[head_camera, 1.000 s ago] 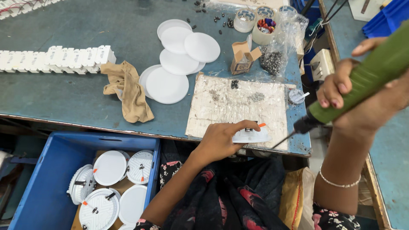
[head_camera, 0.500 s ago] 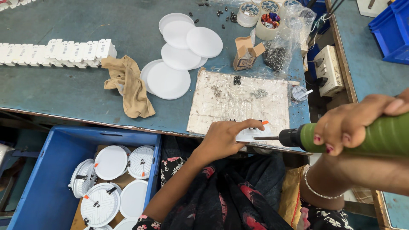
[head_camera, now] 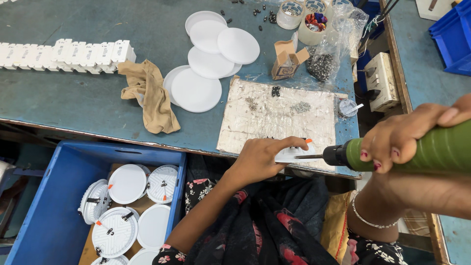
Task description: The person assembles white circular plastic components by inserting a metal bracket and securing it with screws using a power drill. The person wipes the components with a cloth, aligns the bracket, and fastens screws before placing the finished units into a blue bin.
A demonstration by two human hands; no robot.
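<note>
Green screwdriver (head_camera: 417, 152), five white discs (head_camera: 216, 49), perhaps six

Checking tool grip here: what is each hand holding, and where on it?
Right hand grips the green power screwdriver around its body. Left hand presses on top of a white round fitting.

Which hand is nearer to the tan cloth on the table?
Left. The left hand rests on a white part at the table's front edge, right of the tan cloth. The right hand grips the green screwdriver farther right.
</note>
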